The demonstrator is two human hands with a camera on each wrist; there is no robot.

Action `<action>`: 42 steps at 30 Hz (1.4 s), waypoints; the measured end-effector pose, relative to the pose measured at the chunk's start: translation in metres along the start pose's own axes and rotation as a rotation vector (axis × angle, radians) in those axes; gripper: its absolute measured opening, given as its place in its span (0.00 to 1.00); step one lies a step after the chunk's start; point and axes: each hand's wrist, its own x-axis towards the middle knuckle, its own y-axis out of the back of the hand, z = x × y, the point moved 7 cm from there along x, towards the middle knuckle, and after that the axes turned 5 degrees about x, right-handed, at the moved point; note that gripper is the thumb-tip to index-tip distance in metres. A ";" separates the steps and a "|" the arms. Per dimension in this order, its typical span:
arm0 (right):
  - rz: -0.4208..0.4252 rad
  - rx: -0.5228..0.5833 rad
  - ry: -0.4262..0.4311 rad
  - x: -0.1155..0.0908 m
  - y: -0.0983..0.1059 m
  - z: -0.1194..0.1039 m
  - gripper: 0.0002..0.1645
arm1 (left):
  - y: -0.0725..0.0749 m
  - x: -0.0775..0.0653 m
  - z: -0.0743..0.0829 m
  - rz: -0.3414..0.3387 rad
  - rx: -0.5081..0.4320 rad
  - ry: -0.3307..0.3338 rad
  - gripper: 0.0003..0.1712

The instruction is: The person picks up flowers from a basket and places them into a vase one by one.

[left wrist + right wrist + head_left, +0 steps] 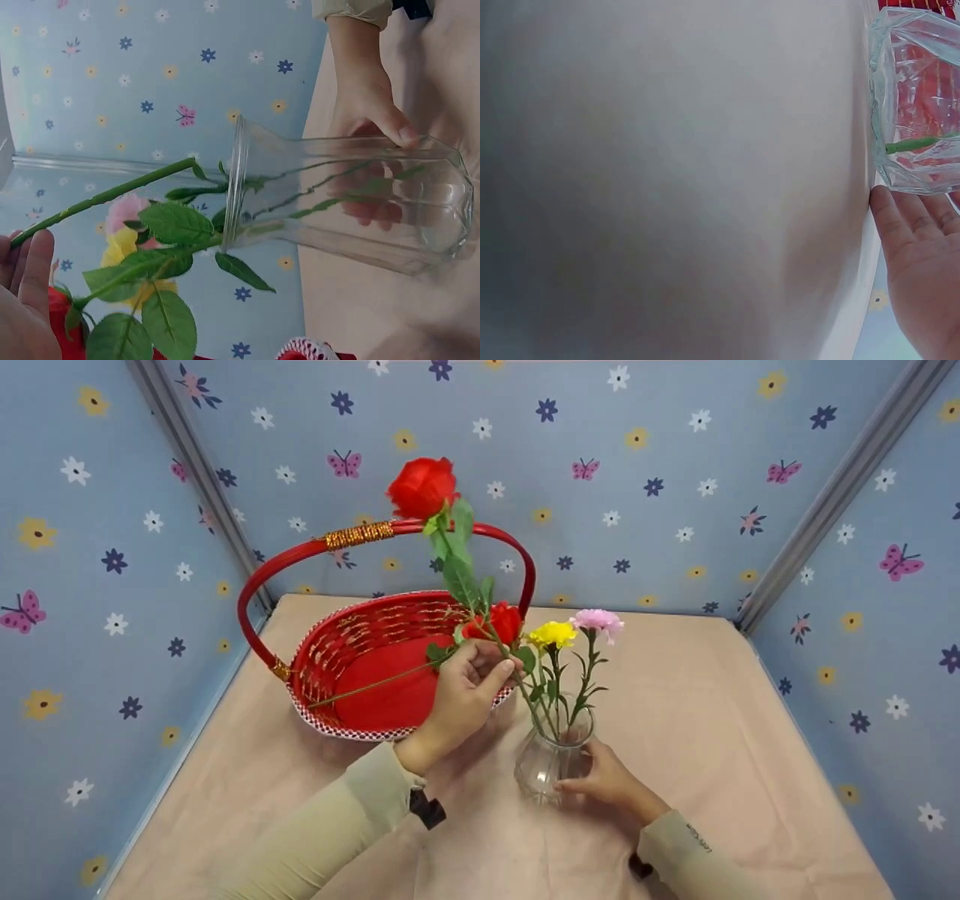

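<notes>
My left hand (469,682) pinches the green stem of a red rose (424,489), whose bloom rises above the basket handle. In the left wrist view, the cut end of that stem (142,181) is beside the mouth of a clear glass vase (360,150). My right hand (615,784) holds the vase low on its right side, thumb in front and fingers behind. Inside the vase stand a yellow carnation (553,633), a pink carnation (598,622) and another red rose (504,622), partly hidden by my left hand. Their stems reach down through the glass.
A red woven basket (300,679) with a tall arched handle (259,585) stands left of the vase. One thin green stem (375,686) crosses the basket's opening. Pale pink cloth (712,720) covers the table, with flower-patterned walls (675,532) around it.
</notes>
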 end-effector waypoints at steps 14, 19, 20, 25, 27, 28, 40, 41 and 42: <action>0.004 -0.020 0.045 0.001 0.001 0.000 0.50 | -0.035 0.001 0.010 0.049 0.150 -0.113 0.09; -0.007 -0.017 0.051 0.001 0.000 0.001 0.49 | -0.047 0.000 0.004 0.036 0.173 -0.107 0.09; -0.009 -0.017 0.046 0.001 0.000 0.001 0.50 | -0.049 -0.001 0.003 0.035 0.175 -0.110 0.09; -0.010 -0.011 0.028 0.001 0.000 0.002 0.51 | -0.056 -0.002 -0.007 0.028 0.193 -0.101 0.09; -0.011 -0.016 0.026 0.001 0.000 0.002 0.50 | -0.058 -0.003 -0.012 0.011 0.201 -0.082 0.10; -0.012 -0.021 0.025 0.001 0.000 0.003 0.50 | -0.060 -0.004 -0.015 0.000 0.201 -0.069 0.10; -0.025 -0.029 0.017 0.002 0.000 0.005 0.49 | -0.071 -0.009 -0.041 -0.089 0.280 0.090 0.09; -0.022 -0.029 0.020 0.002 0.001 0.005 0.49 | -0.071 -0.009 -0.042 -0.093 0.282 0.099 0.09; -0.019 -0.026 0.023 0.002 0.001 0.005 0.49 | -0.072 -0.009 -0.044 -0.096 0.282 0.107 0.09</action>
